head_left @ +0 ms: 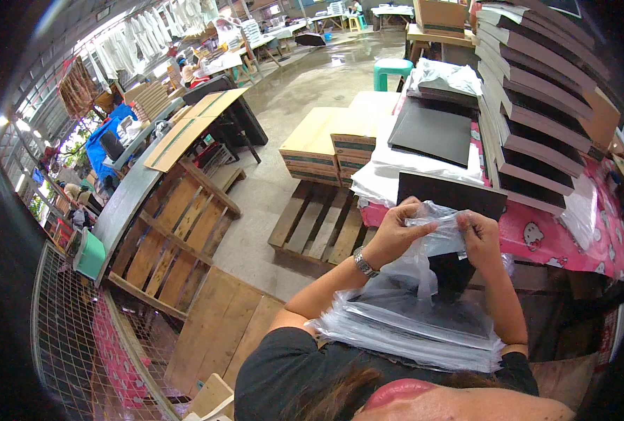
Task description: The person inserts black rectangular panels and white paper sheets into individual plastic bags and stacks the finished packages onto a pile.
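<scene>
In front of my chest, my left hand [402,230] and my right hand [480,238] pinch the edge of a clear plastic bag [442,244] between them. The bag hangs crumpled below my fingers. Against my body lies a thick pile of clear plastic sleeves [410,330]. Just beyond my hands a black flat panel or book [452,195] rests at the table's near edge, partly hidden by them. Farther back, a black-covered book [435,133] lies on white plastic sheets [378,179].
A tall stack of thick black-covered books [536,119] stands at the right on a pink patterned cloth [592,256]. Left of the table, cardboard boxes [312,140] sit on a wooden pallet [319,224]. A green stool [394,68] is behind. A wooden-slatted bench [175,231] and wire mesh [66,337] stand left.
</scene>
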### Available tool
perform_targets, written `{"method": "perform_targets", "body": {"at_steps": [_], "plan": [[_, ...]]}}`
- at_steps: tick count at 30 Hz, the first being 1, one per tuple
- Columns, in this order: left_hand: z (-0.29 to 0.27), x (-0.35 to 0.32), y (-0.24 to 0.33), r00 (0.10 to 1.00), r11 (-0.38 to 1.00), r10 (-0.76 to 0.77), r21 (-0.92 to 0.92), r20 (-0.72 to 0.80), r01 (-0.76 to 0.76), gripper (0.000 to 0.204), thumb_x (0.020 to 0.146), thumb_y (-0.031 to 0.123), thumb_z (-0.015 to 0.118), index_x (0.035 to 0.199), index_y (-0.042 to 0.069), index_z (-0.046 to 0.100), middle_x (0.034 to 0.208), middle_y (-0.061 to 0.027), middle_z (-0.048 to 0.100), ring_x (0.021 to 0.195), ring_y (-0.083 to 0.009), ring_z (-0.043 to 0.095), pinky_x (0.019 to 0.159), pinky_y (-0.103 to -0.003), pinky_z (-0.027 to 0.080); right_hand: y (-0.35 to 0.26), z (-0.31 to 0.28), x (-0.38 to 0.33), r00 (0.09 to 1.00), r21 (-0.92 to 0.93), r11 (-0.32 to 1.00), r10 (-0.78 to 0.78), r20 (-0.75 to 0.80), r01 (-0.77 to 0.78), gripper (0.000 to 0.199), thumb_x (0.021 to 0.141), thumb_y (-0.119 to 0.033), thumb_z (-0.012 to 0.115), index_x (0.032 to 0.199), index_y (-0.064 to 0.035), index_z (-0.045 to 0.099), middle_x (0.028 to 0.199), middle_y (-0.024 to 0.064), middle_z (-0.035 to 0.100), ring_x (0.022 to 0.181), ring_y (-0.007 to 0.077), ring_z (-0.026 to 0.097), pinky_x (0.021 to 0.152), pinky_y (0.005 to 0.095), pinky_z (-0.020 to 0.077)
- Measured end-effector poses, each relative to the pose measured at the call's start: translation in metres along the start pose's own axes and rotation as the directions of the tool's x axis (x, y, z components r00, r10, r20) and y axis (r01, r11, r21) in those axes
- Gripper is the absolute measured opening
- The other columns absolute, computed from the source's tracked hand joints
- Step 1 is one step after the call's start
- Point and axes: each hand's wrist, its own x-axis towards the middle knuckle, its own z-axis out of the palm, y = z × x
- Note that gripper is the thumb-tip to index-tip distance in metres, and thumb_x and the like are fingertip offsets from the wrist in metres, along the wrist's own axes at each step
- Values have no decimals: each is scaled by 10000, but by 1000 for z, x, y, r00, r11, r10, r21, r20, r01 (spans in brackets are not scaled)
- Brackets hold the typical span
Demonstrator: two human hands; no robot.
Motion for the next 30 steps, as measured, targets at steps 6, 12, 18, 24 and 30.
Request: {"method": "perform_targets", "body": {"at_steps": [6,12,18,24,30], "plan": [[20,3,4,975,961,-219,-181,-46,208,182,753,44,725,745,46,543,721,41,528,704,-30,495,637,-180,414,1,-2,21,994,246,966,-53,-93,75,98,844,-44,593,835,36,649,946,92,642,815,100,574,734,223,449],[23,-10,-2,982,964,-190,-189,3,187,208,839,215,666,863,50,542,755,38,537,696,-27,459,574,-189,370,5,22,19,979,704,709,122,-166,31,156,891,-192,584,788,-75,589,739,-7,574,670,57,531,578,203,417],[-58,-32,6,894,743,-384,-498,232,448,203,854,201,627,986,51,593,862,-20,611,767,-113,572,705,-252,465,19,-7,-12,816,640,767,-405,414,56,206,794,-236,682,862,-59,600,745,59,618,736,169,601,664,298,480],[-69,-48,10,863,784,-358,-388,356,485,342,809,222,670,1086,57,556,930,-55,623,847,-150,605,757,-302,508,29,-55,-26,855,480,837,-28,517,-263,139,750,-83,647,859,-35,575,805,48,612,741,180,604,652,321,490],[-59,-65,-14,794,974,-225,132,565,182,331,816,269,658,1012,13,583,922,-55,622,844,-143,592,763,-291,486,19,-52,-12,996,835,544,-67,-63,89,145,823,-75,584,955,-67,525,829,40,558,683,128,529,644,253,456]]}}
